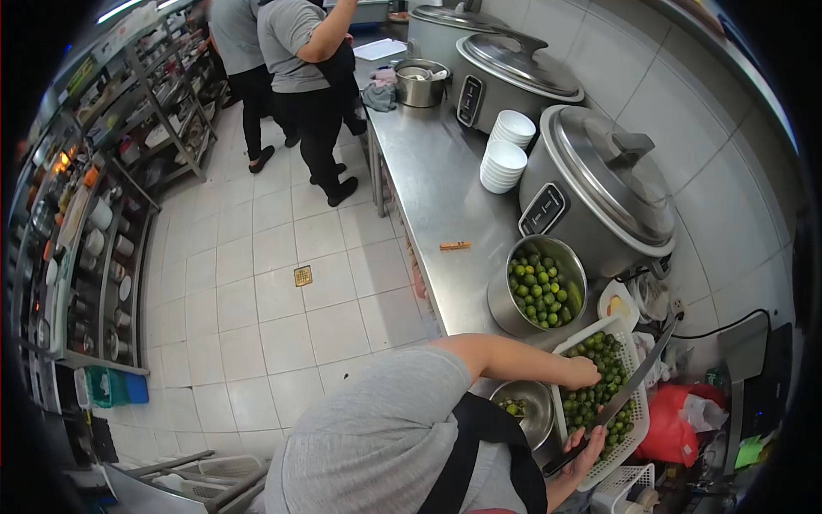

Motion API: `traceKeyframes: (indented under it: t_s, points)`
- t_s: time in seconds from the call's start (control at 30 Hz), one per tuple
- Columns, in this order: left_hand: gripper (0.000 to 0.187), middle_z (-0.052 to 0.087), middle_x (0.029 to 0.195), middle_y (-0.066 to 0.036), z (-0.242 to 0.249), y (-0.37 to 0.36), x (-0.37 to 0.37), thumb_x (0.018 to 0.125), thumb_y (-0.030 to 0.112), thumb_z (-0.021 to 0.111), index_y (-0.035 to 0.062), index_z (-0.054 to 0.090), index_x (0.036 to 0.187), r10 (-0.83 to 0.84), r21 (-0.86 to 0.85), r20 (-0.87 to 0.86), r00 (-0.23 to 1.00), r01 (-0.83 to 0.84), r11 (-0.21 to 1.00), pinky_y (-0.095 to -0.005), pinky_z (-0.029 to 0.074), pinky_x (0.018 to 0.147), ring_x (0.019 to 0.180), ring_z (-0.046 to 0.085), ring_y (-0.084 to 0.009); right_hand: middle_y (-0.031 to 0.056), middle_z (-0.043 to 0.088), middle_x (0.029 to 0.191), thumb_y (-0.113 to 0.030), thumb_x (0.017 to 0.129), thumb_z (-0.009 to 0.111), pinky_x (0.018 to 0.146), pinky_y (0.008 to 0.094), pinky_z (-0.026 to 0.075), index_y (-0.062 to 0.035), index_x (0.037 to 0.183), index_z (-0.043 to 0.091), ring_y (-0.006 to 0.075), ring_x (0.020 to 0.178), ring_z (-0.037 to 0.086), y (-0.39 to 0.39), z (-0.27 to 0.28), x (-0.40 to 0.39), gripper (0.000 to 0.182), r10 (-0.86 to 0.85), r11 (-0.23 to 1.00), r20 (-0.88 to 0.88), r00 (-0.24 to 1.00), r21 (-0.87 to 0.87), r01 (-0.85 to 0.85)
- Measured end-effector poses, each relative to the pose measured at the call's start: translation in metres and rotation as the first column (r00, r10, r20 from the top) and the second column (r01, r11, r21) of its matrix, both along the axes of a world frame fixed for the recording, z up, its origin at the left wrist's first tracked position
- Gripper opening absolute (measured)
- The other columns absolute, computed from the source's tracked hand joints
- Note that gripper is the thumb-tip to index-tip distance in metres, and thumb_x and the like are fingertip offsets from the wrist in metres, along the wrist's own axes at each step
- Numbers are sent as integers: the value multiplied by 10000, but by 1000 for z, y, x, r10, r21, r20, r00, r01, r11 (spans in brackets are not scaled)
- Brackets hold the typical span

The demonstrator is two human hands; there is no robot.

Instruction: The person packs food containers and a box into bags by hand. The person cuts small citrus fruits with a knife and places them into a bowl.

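My left hand point(583, 372) reaches over the white plastic basket point(631, 337) of small green limes point(591, 401), its fingers curled down at the fruit. Whether a lime is between those fingers is hidden. Nearer my body, my right hand point(586, 458) is closed around the black handle of a long knife point(638, 374). The blade slants up and away across the basket, above the limes. Beside the basket, close to my apron, sits a metal bowl point(539, 411) with some cut-looking green pieces inside. A deep steel pot point(499, 300) of whole limes stands just beyond my left arm.
Large rice cookers point(591, 188) line the wall. Stacked white bowls point(503, 164) and an orange strip point(455, 246) are on the steel counter point(411, 176). A red bag point(672, 424) lies past the basket. Two people point(304, 94) stand at the counter's far end; loaded shelves point(111, 248) are opposite.
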State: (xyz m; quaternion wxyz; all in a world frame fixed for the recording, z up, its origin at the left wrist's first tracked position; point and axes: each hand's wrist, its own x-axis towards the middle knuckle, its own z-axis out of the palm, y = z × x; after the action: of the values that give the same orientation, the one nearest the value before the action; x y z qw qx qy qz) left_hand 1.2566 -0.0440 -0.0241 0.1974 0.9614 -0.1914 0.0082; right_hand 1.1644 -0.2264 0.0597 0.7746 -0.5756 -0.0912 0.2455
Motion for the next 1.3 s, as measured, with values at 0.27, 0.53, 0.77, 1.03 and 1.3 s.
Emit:
traceKeyframes:
  t_s: [0.27, 0.53, 0.77, 1.03, 1.3]
  points:
    - [39, 619, 666, -143, 12, 8, -7, 603, 49, 622, 35, 619, 639, 171, -462, 169, 971, -75, 884, -406, 488, 609, 679, 606, -333, 20, 375, 504, -287, 944, 434, 350, 219, 349, -91, 1362, 269, 91, 374, 369, -3, 0, -1, 491, 12, 999, 24, 1000, 33, -13]
    - [211, 582, 801, -27, 67, 29, -48, 885, 242, 514, 56, 577, 962, -301, -731, -511, 805, -591, -341, -243, 512, 551, 728, 620, -150, 19, 371, 507, -287, 936, 451, 349, 210, 345, -94, 1363, 260, 87, 386, 375, -4, -5, -3, 506, -12, 997, 71, 997, 76, 6]
    - [223, 565, 870, -28, 66, 24, -134, 922, 233, 423, 54, 529, 1002, -520, -637, -406, 751, -641, -428, -166, 456, 494, 660, 565, -96, 17, 371, 517, -284, 927, 471, 353, 204, 342, -87, 1359, 264, 80, 394, 371, -3, -6, -5, 518, -15, 999, 97, 995, 47, 10]
    - [142, 526, 818, 20, 72, 20, -188, 896, 216, 438, 90, 503, 895, -377, -767, -539, 753, -624, -152, -179, 381, 510, 614, 430, -45, 17, 374, 521, -276, 937, 450, 354, 206, 340, -81, 1356, 273, 80, 396, 371, -1, -5, -5, 495, -17, 1000, 101, 995, 27, 15]
    - [129, 493, 725, 14, 60, 10, -190, 867, 191, 461, 67, 492, 850, -125, -947, -306, 944, -288, 144, -217, 366, 541, 620, 441, -70, 18, 393, 529, -270, 922, 480, 353, 210, 352, -73, 1350, 278, 78, 401, 379, -3, -9, -3, 512, 2, 1000, 136, 991, 30, -7]
